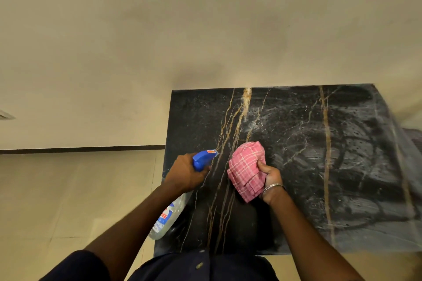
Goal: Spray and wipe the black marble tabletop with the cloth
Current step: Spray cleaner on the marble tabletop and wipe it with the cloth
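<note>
The black marble tabletop (pixel 308 143) with gold and white veins fills the right half of the view; its right part shows wet streaks and droplets. My left hand (pixel 185 172) grips a clear spray bottle (pixel 167 217) by its blue trigger head (pixel 203 157), nozzle pointing over the tabletop's left part. My right hand (pixel 270 180) holds a bunched pink checked cloth (pixel 247 170) just above the marble near its middle front.
A plain beige wall (pixel 205 18) stands behind the table. Beige floor tiles (pixel 68 201) lie to the left, with a dark baseboard strip (pixel 80 149). My dark clothing (pixel 201 267) is against the table's front edge.
</note>
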Tool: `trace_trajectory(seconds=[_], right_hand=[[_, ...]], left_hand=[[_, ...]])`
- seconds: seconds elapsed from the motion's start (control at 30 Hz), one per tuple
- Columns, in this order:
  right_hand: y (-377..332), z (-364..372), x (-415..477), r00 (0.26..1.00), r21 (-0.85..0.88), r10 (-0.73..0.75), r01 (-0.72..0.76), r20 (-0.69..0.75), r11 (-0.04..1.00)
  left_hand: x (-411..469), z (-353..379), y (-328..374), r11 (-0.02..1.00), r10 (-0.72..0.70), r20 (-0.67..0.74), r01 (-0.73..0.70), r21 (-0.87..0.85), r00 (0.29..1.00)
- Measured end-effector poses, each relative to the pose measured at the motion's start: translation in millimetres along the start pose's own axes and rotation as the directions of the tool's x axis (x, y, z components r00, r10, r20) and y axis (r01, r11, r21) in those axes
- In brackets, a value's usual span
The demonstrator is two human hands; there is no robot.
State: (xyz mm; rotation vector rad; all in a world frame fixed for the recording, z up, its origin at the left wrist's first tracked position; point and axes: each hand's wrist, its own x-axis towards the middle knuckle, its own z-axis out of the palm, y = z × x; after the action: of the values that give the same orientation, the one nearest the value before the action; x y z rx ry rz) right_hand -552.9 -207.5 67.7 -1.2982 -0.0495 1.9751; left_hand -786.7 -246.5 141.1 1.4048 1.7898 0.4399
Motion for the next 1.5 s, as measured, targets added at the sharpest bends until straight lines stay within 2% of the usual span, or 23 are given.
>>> trace_trajectory(seconds=[0.13,0.23,0.53,0.6,0.67,0.7,0.73,0.8,0.83,0.87,0.93,1.0,1.07,1.17,1.23,1.3,1.33,1.4,1.5], right_hand=[[-1,-4,-2,1.000,0.009,-0.020,0.020,-0.012,1.000],[-2,-9,-3,1.000,0.022,-0.029,0.029,-0.013,0.999],[-19,-11,0,0.997,-0.009,-0.050,0.050,-0.062,0.999],[-23,-6,6,0.989,-0.085,-0.124,0.117,-0.079,0.989],[-26,-2,18,0.948,-0.220,-0.298,0.269,-0.113,0.938],[-28,-1,24,0.896,-0.363,-0.427,0.362,-0.117,0.859],[-29,0,30,0.821,-0.556,-0.565,0.433,-0.082,0.710],[-32,3,42,0.635,-0.872,-0.766,0.426,0.100,0.240],[-33,6,47,0.569,-0.943,-0.803,0.332,0.180,0.024],[-34,9,51,0.548,-0.964,-0.797,0.214,0.252,-0.158],[-30,19,60,0.651,-0.916,-0.690,0.020,0.316,-0.401],[-22,33,75,0.741,-0.884,-0.600,-0.019,0.302,-0.468],[-10,56,87,0.768,-0.877,-0.553,0.023,0.323,-0.480],[13,99,102,0.762,-0.759,-0.391,0.195,0.516,-0.621],[19,116,106,0.754,-0.676,-0.244,0.335,0.610,-0.657],[11,113,112,0.694,-0.592,-0.177,0.419,0.698,-0.689],[3,104,116,0.675,-0.577,-0.192,0.408,0.713,-0.707],[-21,80,127,0.681,-0.636,-0.308,0.298,0.664,-0.712],[-65,43,137,0.680,-0.793,-0.557,0.061,0.477,-0.606]], left_hand=[[-3,11,8,0.995,0.097,0.072,-0.099,0.029,0.993],[-2,16,12,0.989,0.143,0.033,-0.144,0.032,0.989],[4,22,9,0.996,0.080,0.029,-0.081,0.048,0.996],[7,21,9,0.997,0.069,0.022,-0.070,0.029,0.997],[10,19,10,0.999,0.051,-0.008,-0.050,0.011,0.999],[12,17,10,0.999,0.044,-0.023,-0.043,0.006,0.999],[14,16,10,0.999,0.037,-0.035,-0.037,0.004,0.999],[18,14,9,1.000,0.018,-0.045,-0.018,0.001,0.999],[21,12,7,1.000,0.003,-0.049,-0.003,-0.004,0.999],[23,10,7,1.000,-0.008,-0.056,0.008,-0.009,0.998],[29,6,4,1.000,-0.030,-0.061,0.030,-0.008,0.998],[34,2,3,0.999,-0.036,-0.074,0.037,0.000,0.997],[39,-2,1,0.999,-0.044,-0.103,0.046,0.015,0.994],[48,-5,-3,0.996,-0.081,-0.145,0.083,0.011,0.986],[54,-7,-6,0.995,-0.102,-0.164,0.104,0.003,0.981],[61,-11,-8,0.992,-0.124,-0.165,0.126,0.002,0.979],[65,-12,-8,0.991,-0.133,-0.160,0.135,0.000,0.978],[71,-16,-9,0.990,-0.141,-0.143,0.142,-0.008,0.980],[79,-19,-9,0.990,-0.140,-0.129,0.139,-0.014,0.982]])
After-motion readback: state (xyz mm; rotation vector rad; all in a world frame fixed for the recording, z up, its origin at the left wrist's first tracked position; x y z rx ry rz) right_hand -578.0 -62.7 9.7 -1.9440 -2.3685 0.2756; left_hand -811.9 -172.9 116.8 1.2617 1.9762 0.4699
